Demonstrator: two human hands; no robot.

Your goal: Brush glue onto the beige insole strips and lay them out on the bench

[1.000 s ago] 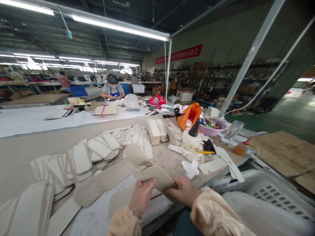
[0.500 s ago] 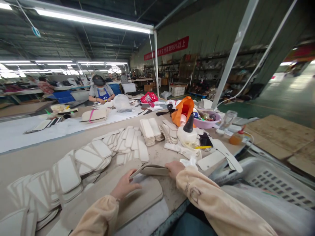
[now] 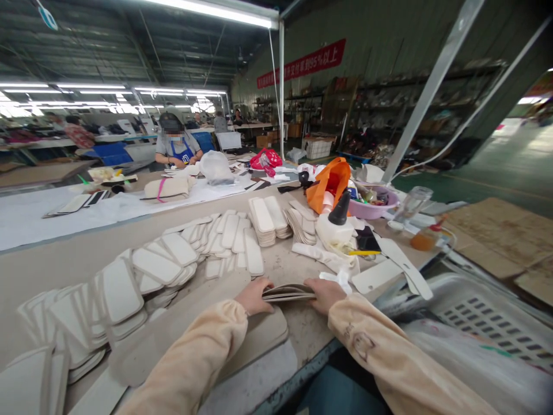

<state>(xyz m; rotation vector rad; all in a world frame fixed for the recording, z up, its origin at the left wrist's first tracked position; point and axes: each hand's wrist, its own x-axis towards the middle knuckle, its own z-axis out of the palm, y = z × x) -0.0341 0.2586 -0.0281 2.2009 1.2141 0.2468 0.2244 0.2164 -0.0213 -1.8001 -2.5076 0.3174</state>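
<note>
A thin stack of beige pieces (image 3: 288, 293) is being held just above the surface (image 3: 64, 259), low in the middle of the view. One end is being pinched by the left hand (image 3: 253, 296) and the other end by the right hand (image 3: 323, 294). Rows of white pieces (image 3: 173, 259) are being kept just behind, with a glue bottle (image 3: 336, 226) near.
</note>
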